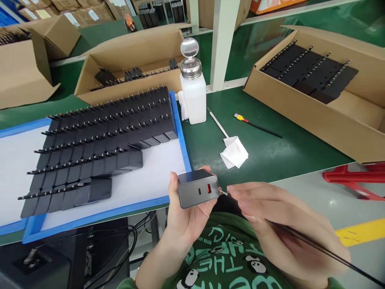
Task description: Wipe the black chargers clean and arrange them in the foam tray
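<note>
My left hand [188,224] holds a dark grey power adapter [197,190] over the table's front edge. Its port face is turned up toward me, with a small oval port and a red USB port. My right hand [282,220] is closed, fingertips pinched, just right of the adapter. A small metallic tip [223,192] pokes out of those fingers by the adapter's side; I cannot tell whether it touches. From the same hand a thin black cord [325,255] runs to the lower right. To the left, rows of black adapters [99,140] with metal prongs stand on a blue-edged white tray [162,168].
A white pump bottle [194,96] with its lid up stands behind. Near it lie a white stick [218,122], a crumpled wipe [234,152] and a short black USB lead [258,127]. Cardboard boxes [300,108] with adapters flank a white post [222,44]. A red stool [351,178] is right.
</note>
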The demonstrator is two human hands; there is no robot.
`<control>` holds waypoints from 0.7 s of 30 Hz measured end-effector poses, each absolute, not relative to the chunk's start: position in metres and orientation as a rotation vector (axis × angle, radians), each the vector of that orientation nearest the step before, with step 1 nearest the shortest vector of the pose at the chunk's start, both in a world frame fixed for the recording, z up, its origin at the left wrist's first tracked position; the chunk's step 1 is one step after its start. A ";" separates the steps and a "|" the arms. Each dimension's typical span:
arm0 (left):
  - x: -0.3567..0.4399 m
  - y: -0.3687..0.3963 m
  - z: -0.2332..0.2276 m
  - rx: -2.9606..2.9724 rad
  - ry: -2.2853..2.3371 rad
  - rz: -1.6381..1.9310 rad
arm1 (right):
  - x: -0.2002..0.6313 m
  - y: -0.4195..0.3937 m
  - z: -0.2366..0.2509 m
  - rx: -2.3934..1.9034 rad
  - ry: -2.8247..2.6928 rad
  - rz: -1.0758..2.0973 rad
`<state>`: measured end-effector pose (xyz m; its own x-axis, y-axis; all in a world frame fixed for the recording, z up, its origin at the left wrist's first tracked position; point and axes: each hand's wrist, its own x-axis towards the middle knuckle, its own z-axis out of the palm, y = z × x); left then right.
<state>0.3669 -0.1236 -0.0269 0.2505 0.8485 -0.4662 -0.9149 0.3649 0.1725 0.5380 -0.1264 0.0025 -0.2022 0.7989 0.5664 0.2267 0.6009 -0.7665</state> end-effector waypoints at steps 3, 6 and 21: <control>0.367 -0.125 -0.029 -0.128 0.549 1.206 | 0.535 -0.127 0.006 -0.864 -1.736 0.632; 0.367 -0.125 -0.031 -0.127 0.543 1.201 | 0.535 -0.126 0.007 -0.858 -1.739 0.623; 0.370 -0.123 -0.029 -0.171 0.541 1.185 | 0.539 -0.129 0.002 -0.824 -1.820 0.550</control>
